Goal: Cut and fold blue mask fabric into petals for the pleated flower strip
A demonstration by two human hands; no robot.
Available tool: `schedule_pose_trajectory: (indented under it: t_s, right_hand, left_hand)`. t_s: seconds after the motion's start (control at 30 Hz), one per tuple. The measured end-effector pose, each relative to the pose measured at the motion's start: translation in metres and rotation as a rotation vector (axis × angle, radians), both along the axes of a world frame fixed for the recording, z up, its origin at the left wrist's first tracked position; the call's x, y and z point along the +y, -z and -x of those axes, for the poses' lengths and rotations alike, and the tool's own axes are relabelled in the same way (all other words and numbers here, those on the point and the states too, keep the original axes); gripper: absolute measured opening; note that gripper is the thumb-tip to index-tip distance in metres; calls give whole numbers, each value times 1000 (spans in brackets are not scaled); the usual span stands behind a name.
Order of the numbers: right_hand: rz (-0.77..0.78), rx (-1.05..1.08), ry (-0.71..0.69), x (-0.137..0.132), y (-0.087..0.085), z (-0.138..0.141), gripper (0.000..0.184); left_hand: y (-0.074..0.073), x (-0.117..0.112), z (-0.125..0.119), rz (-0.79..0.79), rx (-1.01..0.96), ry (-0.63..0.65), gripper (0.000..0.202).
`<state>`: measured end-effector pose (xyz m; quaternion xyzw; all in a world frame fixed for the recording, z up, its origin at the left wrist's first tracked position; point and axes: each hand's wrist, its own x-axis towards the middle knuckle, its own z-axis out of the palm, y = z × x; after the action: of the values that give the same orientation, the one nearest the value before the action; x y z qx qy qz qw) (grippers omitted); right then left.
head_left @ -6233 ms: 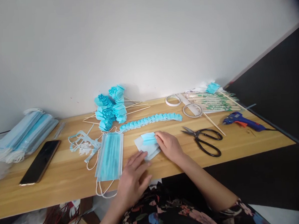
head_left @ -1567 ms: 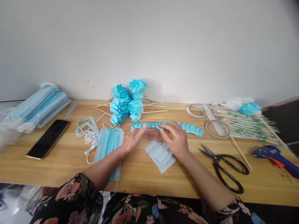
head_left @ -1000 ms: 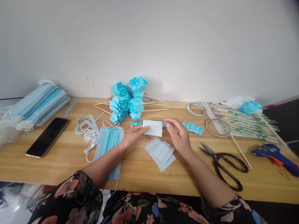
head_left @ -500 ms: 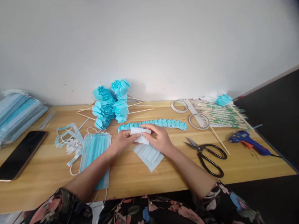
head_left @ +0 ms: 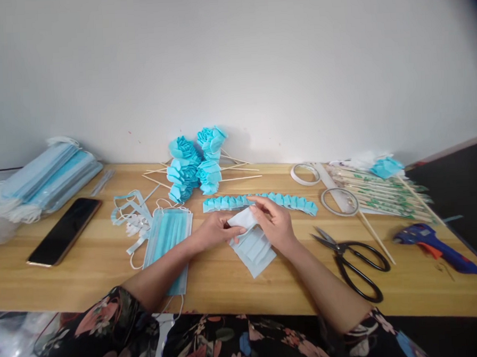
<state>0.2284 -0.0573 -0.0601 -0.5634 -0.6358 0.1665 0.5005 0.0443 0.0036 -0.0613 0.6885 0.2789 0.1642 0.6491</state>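
My left hand [head_left: 214, 234] and my right hand [head_left: 276, 223] meet over the middle of the wooden table [head_left: 236, 285], both pinching a small folded white piece of mask fabric [head_left: 241, 219]. Directly under it lies a small stack of cut pale-blue mask pieces [head_left: 255, 248]. A long pleated blue strip [head_left: 259, 202] runs across the table just behind my hands. A whole blue face mask [head_left: 167, 240] lies flat to the left of my left hand.
Blue fabric flowers on sticks [head_left: 194, 162] lie near the wall. Cut ear loops [head_left: 131, 219], a phone [head_left: 64, 231] and a stack of masks [head_left: 46, 178] are at left. Tape rolls [head_left: 338, 201], chopstick packs [head_left: 383, 195], black scissors [head_left: 357, 260] and a blue glue gun [head_left: 434, 245] are at right.
My hands lifted a white fabric piece off the table, held it out flat, then folded it smaller between the fingers. It now sits low over the cut stack. The camera view shifted.
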Motion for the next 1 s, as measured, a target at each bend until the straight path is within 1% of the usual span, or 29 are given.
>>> schedule_pose_trajectory:
  t_s: [0.07,0.33,0.4,0.53,0.6,0.83,1.0]
  right_hand:
    - [-3,4,-10,0,-1,0,23]
    - [18,-40,-84,1,1,0,24]
    - [30,-39,-99,1,1,0,26]
    - [82,-21,-118,3,4,0,31]
    - [101,-11,-121,4,4,0,32]
    - [82,20,-70,3,0,-1,29]
    - [116,125,-174,-1,-3,-5,30]
  left_hand:
    - [0,0,1,-27,5,4,38]
    - [-1,2,3,-91,-19,-74,46]
    - [-1,4,2,-67,-22,-121,47]
    - [0,7,2,-46,-58,-261,48]
    - [0,8,2,-44,-78,-301,47]
    - [-1,9,3,-6,-113,-341,47]
    - [1,10,4,56,-167,-342,49]
